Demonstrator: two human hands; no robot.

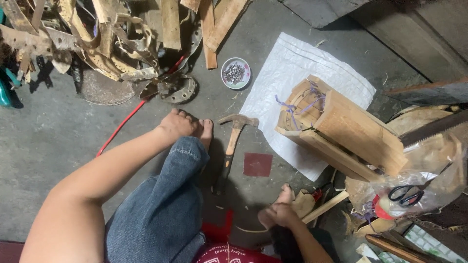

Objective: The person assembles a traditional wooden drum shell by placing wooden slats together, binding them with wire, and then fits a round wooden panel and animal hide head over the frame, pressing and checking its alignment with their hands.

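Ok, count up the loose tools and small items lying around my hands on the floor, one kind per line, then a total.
Hammers: 1, wooden-handled hammer
Scissors: 1, black-handled scissors
Saws: 1, handsaw blade
Bowls of nails: 1, small round bowl
Sandpaper squares: 1, dark red sandpaper
Total: 5

A white woven plastic sack lies flat on the concrete floor right of centre, roughly rectangular with creased edges, partly covered by a wooden block assembly. At the right edge a crumpled clear plastic bag sits among scrap wood, with black-handled scissors showing through it. Near the bottom right corner, a small piece of pale printed packaging with a green grid pattern peeks out; its full shape is hidden.
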